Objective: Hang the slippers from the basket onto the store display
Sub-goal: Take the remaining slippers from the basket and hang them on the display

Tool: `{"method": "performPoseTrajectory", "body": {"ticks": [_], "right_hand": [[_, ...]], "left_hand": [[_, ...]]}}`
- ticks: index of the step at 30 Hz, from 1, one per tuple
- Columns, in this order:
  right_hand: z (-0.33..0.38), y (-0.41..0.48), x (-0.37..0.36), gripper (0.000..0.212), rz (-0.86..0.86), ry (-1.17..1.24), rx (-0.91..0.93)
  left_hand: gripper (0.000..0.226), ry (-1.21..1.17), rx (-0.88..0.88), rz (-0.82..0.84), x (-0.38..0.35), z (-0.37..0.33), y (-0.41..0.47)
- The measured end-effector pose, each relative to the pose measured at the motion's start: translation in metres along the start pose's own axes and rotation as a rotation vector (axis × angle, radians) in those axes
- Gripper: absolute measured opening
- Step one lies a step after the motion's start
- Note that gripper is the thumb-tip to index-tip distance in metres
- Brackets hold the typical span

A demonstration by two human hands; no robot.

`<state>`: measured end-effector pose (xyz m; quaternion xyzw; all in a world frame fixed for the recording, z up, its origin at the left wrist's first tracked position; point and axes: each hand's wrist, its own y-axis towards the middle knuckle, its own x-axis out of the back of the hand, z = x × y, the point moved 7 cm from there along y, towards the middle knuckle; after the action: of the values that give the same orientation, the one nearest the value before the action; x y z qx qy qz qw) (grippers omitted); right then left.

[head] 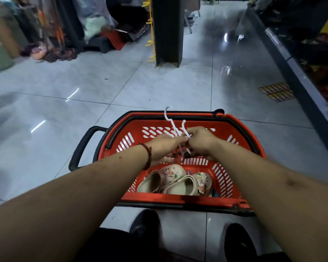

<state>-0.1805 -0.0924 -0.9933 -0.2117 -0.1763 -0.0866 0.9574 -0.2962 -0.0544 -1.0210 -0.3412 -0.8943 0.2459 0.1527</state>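
Observation:
A red plastic basket (178, 200) with black handles stands on the tiled floor in front of me. Inside it lie two beige clog slippers (175, 181) with small charms, side by side near the front wall. Above the basket, my left hand (164, 147) and my right hand (202, 142) meet, both closed on white plastic hangers (173, 124) whose hooks stick up past the basket's far rim. The lower parts of the hangers are hidden between my fingers.
A dark pillar (168, 31) with yellow display hooks (150, 42) rises straight ahead. Cluttered goods lie at the back left, a dark shelf edge (292, 69) runs along the right, and a yellow floor grate (276, 91) sits beside it. My black shoes (146, 224) are below the basket.

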Motion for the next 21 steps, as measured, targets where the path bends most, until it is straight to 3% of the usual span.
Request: {"method": "performPoseTrajectory", "body": {"ticks": [5, 10, 15, 19, 21], "right_hand": [[0.023, -0.019, -0.022, 0.041, 0.262, -0.024, 0.093], [0.016, -0.018, -0.005, 0.068, 0.127, 0.164, 0.021], [0.0, -0.015, 0.005, 0.039, 0.067, 0.135, -0.014], [-0.011, -0.004, 0.001, 0.042, 0.057, 0.224, -0.012], [-0.018, 0.004, 0.0, 0.033, 0.072, 0.19, -0.022]], "left_hand": [[0.038, -0.261, -0.068, -0.111, 0.014, -0.013, -0.005], [0.027, -0.299, -0.031, -0.117, 0.035, -0.001, -0.005], [0.026, -0.152, -0.043, 0.056, 0.024, 0.003, -0.012], [0.038, -0.085, -0.041, 0.149, 0.013, 0.014, -0.006], [0.038, 0.119, -0.061, 0.151, 0.012, 0.012, 0.0]]}}
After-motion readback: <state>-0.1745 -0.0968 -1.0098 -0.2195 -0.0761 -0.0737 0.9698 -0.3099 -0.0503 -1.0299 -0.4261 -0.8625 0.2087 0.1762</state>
